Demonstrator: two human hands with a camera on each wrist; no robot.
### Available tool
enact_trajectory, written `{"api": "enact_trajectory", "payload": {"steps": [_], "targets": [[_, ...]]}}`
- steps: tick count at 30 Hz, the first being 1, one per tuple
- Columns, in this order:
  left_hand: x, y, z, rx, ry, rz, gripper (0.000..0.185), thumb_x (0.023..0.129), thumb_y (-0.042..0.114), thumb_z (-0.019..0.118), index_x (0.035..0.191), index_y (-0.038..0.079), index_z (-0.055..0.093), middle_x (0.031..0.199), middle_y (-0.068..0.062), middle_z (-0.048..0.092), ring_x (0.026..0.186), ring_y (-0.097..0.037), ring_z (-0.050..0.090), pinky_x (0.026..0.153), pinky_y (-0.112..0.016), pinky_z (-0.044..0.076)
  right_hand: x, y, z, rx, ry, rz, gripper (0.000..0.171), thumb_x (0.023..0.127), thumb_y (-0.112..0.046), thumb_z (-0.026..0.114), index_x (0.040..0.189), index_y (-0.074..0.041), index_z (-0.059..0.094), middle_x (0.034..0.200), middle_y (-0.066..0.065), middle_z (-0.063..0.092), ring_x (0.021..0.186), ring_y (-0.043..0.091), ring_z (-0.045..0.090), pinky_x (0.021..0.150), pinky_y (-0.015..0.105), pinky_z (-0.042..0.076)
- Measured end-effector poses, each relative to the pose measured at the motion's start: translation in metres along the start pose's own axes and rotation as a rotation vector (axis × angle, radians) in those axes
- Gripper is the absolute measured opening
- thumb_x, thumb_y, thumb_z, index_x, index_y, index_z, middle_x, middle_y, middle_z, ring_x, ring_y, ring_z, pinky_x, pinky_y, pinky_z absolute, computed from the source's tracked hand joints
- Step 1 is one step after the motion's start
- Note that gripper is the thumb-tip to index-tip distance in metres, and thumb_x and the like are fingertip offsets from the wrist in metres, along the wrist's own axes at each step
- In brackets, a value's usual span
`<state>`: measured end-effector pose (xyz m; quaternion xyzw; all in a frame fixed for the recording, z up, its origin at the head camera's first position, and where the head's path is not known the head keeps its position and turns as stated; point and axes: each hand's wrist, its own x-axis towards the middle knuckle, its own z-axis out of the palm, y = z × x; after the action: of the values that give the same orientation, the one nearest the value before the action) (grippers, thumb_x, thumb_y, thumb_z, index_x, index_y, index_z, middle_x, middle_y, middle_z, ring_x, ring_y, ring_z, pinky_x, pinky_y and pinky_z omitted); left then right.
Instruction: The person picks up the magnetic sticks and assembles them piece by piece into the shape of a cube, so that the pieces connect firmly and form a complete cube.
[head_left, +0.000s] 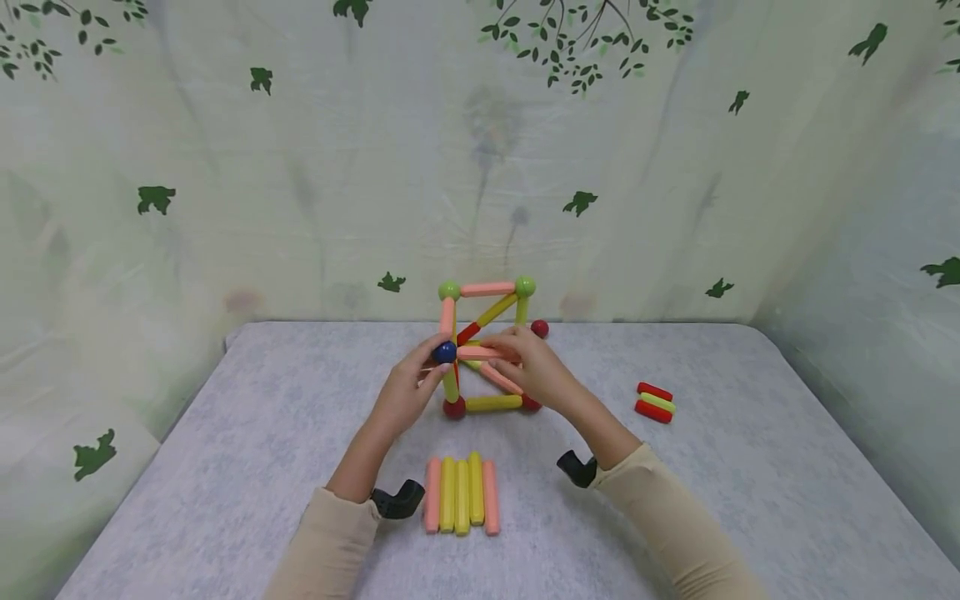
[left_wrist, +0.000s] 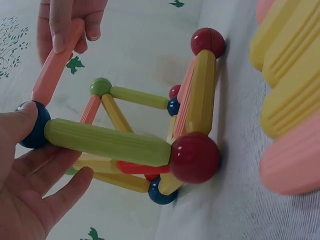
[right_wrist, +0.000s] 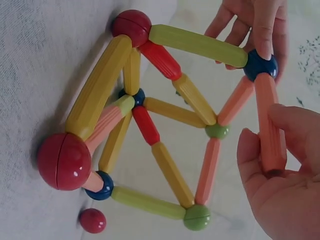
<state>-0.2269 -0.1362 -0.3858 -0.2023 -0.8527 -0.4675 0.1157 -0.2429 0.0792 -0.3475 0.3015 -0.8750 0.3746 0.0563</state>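
The stick-and-ball frame (head_left: 487, 350) stands on the grey table (head_left: 225, 467), directly ahead of both hands. The left hand (head_left: 408, 392) pinches the blue ball (head_left: 445, 352) at the frame's near upper left corner. The right hand (head_left: 536, 371) grips a pink stick (head_left: 480, 353) whose left end touches that ball; its long axis runs horizontally, left to right, from ball toward the right hand. The hands are apart, linked only by this stick.

No legible txt or labels anywhere.
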Motion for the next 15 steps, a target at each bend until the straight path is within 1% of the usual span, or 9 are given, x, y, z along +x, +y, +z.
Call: {"api": "enact_trajectory", "payload": {"steps": [3, 8, 12, 15], "targets": [[-0.001, 0.0, -0.003, 0.009, -0.01, 0.024, 0.044, 0.091, 0.015, 0.052, 0.134, 0.015, 0.041, 0.124, -0.01, 0.05, 0.101, -0.02, 0.055, 0.082, -0.034, 0.047, 0.0, -0.004, 0.002, 0.024, 0.003, -0.01, 0.028, 0.084, -0.007, 0.063, 0.111, -0.008, 0.063, 0.098, 0.002, 0.053, 0.086, 0.016, 0.044, 0.07, 0.028, 0.044], [-0.004, -0.001, -0.011, 0.014, -0.033, 0.02, 0.046, 0.091, 0.013, 0.053, 0.135, 0.017, 0.041, 0.127, -0.009, 0.048, 0.103, -0.019, 0.055, 0.083, -0.031, 0.046, -0.001, -0.007, 0.007, 0.056, 0.006, -0.024, 0.027, 0.084, -0.01, 0.064, 0.111, -0.008, 0.063, 0.094, 0.001, 0.052, 0.084, 0.015, 0.044, 0.069, 0.027, 0.044], [-0.005, -0.001, -0.015, 0.0, -0.059, 0.021, 0.045, 0.09, 0.012, 0.055, 0.133, 0.014, 0.042, 0.126, -0.01, 0.048, 0.102, -0.021, 0.055, 0.083, -0.034, 0.046, -0.002, -0.007, 0.011, 0.071, -0.001, -0.019, 0.028, 0.084, -0.012, 0.065, 0.112, -0.01, 0.063, 0.094, 0.0, 0.051, 0.084, 0.015, 0.044, 0.069, 0.029, 0.045], [-0.003, 0.001, -0.014, -0.02, -0.081, 0.004, 0.044, 0.09, 0.013, 0.056, 0.131, 0.012, 0.043, 0.124, -0.011, 0.049, 0.1, -0.022, 0.056, 0.082, -0.037, 0.047, -0.003, -0.004, 0.012, 0.082, 0.002, 0.0, 0.03, 0.084, -0.01, 0.064, 0.113, -0.01, 0.062, 0.096, -0.001, 0.051, 0.087, 0.015, 0.044, 0.071, 0.031, 0.046]]}}
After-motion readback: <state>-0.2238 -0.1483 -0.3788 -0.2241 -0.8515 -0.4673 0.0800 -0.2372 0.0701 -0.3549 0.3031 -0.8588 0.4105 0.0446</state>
